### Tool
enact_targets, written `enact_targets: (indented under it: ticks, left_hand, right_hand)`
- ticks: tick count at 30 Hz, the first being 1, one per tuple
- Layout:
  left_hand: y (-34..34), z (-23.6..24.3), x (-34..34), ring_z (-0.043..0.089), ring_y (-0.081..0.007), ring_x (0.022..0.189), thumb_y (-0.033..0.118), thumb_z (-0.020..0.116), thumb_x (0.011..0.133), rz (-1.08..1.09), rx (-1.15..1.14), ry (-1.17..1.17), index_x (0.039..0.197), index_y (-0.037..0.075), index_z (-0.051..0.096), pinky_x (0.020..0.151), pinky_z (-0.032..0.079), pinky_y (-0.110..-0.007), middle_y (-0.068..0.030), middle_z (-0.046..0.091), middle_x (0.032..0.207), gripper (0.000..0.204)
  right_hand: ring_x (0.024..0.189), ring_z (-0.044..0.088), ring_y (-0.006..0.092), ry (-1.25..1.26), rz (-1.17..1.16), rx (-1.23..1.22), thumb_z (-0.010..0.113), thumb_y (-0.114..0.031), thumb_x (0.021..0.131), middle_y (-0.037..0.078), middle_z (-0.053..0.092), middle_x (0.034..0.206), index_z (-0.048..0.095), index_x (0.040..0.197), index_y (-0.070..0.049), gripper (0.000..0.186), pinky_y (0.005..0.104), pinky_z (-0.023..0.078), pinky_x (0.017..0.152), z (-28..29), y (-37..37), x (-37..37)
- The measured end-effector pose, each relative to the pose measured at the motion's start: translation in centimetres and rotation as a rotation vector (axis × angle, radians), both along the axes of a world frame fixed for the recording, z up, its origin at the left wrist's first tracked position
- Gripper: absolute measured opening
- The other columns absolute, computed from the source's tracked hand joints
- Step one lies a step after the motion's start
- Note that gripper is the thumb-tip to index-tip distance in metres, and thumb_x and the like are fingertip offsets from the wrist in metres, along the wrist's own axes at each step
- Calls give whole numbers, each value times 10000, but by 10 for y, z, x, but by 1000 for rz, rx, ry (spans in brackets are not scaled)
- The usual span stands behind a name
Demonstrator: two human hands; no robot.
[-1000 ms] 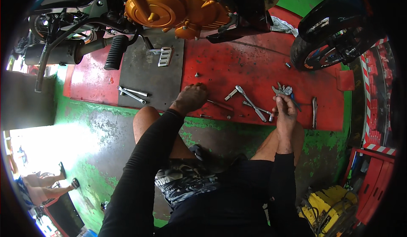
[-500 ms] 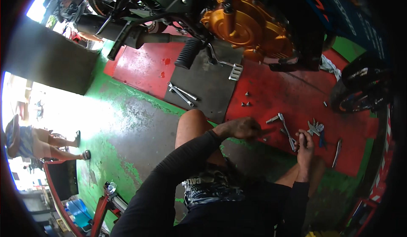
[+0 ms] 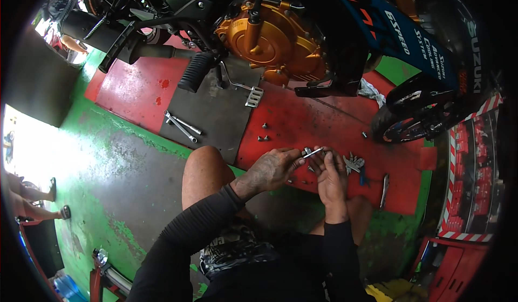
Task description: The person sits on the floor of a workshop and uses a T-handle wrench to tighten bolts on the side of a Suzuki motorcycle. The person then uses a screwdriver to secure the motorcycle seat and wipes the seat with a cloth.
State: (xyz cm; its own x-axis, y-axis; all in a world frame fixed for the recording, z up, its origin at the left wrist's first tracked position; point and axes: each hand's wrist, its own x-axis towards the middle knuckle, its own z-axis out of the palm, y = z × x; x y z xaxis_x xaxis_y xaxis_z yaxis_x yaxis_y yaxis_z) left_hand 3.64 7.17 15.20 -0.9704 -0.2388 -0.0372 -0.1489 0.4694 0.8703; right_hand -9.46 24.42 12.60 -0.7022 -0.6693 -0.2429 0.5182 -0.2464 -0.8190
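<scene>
Over the red mat, my left hand [image 3: 274, 168], tattooed and in a dark sleeve, pinches a shiny metal socket wrench [image 3: 313, 152]. My right hand [image 3: 331, 179], palm up with curled fingers, grips its other end; the fingers hide part of the tool. Just below the hands lies a small metal piece [image 3: 311, 168], partly covered. Pliers [image 3: 354, 163] rest right of my right hand, with a blue-handled tool [image 3: 362, 174] beside them. Several small bolts [image 3: 263, 138] sit on the mat beyond my left hand.
A motorcycle with a gold engine cover [image 3: 270, 37] stands across the far side, its front wheel [image 3: 404, 116] at right. Two wrenches [image 3: 182, 126] lie on the dark mat; another long tool [image 3: 384, 191] is at right. A red cabinet [image 3: 458, 269] stands lower right.
My hands have come together around the socket wrench, which lay on the mat before. The view has swung right, so the scene sits further left.
</scene>
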Motion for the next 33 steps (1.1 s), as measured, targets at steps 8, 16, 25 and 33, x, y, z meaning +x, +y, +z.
enact_targets:
  ticks: [8, 16, 25, 33]
  left_hand:
    - [-11, -9, 5, 776, -226, 882, 420, 364, 1150, 64, 1039, -41, 1066, 85, 546, 623, 572, -291, -122, 764, 1076, 390]
    - [-28, -7, 12, 733, -159, 815, 441, 376, 1146, 25, 1168, 27, 1114, 97, 554, 583, 539, -263, -128, 763, 1174, 389]
    - [-89, 25, 81, 693, -147, 1049, 88, 748, 969, 258, 207, -137, 1325, 23, 626, 924, 562, -318, -76, 720, 1187, 382]
    - [-150, 81, 232, 738, -255, 1083, 183, 515, 1079, 523, 434, 32, 1406, 18, 555, 528, 435, -214, -116, 662, 1375, 368]
  right_hand:
    - [1164, 695, 254, -90, -10, -97, 593, -280, 1087, 99, 684, 1302, 615, 1267, -104, 253, 394, 592, 990, 15, -28, -4]
    - [1068, 707, 221, -133, -72, 10, 610, -291, 1081, 87, 696, 1222, 614, 1221, -116, 224, 370, 600, 906, -1, -7, -2]
    - [920, 718, 215, 17, -182, 307, 605, -221, 1078, 96, 712, 1090, 619, 1185, -76, 181, 367, 613, 790, -30, 78, -59]
    - [709, 597, 177, 268, -269, 809, 579, -190, 972, 38, 619, 794, 693, 1024, -43, 193, 366, 527, 686, -85, 145, -215]
